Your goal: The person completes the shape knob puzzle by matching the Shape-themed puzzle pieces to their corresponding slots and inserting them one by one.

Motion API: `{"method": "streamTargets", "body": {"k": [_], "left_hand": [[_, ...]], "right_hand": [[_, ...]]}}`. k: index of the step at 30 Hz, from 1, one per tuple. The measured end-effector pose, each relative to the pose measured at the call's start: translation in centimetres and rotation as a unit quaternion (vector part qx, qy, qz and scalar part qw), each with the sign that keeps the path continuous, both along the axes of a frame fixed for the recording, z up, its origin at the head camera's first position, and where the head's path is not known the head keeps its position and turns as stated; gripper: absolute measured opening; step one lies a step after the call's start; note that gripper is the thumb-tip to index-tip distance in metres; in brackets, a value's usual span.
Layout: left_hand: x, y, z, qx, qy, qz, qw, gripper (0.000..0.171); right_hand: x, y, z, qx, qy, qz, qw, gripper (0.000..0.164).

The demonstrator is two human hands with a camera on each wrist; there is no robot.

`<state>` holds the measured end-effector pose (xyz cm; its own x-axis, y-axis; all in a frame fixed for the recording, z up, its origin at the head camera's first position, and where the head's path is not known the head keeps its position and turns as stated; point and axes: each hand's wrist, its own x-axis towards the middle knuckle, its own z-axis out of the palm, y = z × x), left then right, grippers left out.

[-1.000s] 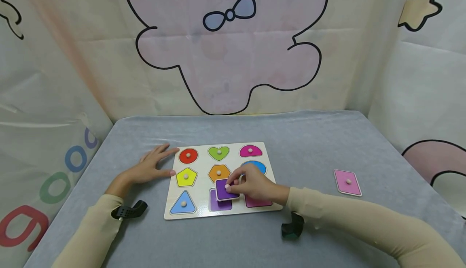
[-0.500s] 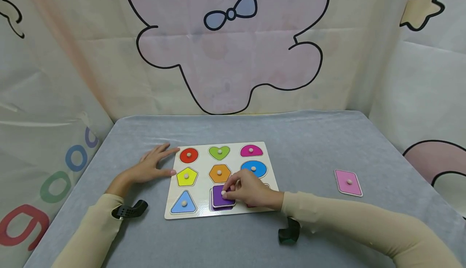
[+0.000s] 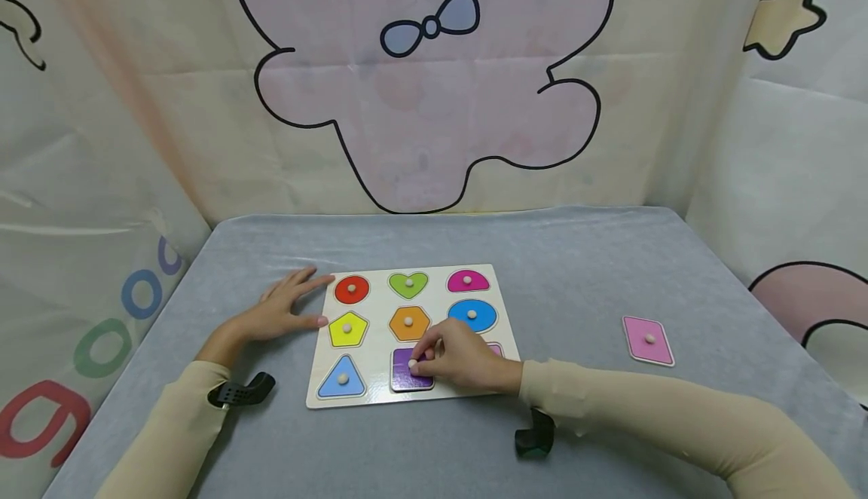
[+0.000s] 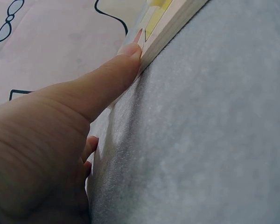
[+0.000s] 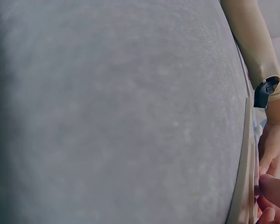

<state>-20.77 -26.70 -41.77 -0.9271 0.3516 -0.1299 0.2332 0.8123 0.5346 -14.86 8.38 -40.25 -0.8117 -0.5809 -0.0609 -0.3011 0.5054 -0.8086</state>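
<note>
A white shape-puzzle board (image 3: 376, 295) lies on the table, with coloured knobbed pieces in its recesses. My right hand (image 3: 464, 357) pinches the small knob of the purple square piece (image 3: 401, 380), which lies in the square recess of the front row. In the right wrist view, fingertips (image 5: 269, 185) grip that knob close over the board's edge. My left hand (image 3: 285, 307) has its fingers spread, with index finger and thumb at the board's left edge. The left wrist view shows the thumb (image 4: 116, 74) against that edge. Behind my right hand, the pink front-right recess (image 3: 497, 349) is mostly hidden.
A pink knobbed piece (image 3: 640, 332) with a pale rim lies apart on the right of the grey-blue tablecloth (image 3: 576, 273). A printed fabric backdrop (image 3: 508, 107) rises behind the table. Dark bands with cameras (image 3: 244, 391) are worn on both wrists.
The purple square piece has moved slightly left and down, from tilted over its recess to flat within it, still pinched by my right hand. The left hand has stayed put.
</note>
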Motion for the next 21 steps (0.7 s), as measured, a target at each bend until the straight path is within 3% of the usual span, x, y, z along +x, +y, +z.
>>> {"method": "streamTargets", "body": {"k": [21], "left_hand": [[0.06, 0.13, 0.15, -0.007, 0.001, 0.002, 1.0000, 0.085]], "right_hand": [[-0.33, 0.05, -0.16, 0.021, -0.001, 0.013, 1.000, 0.006]]}}
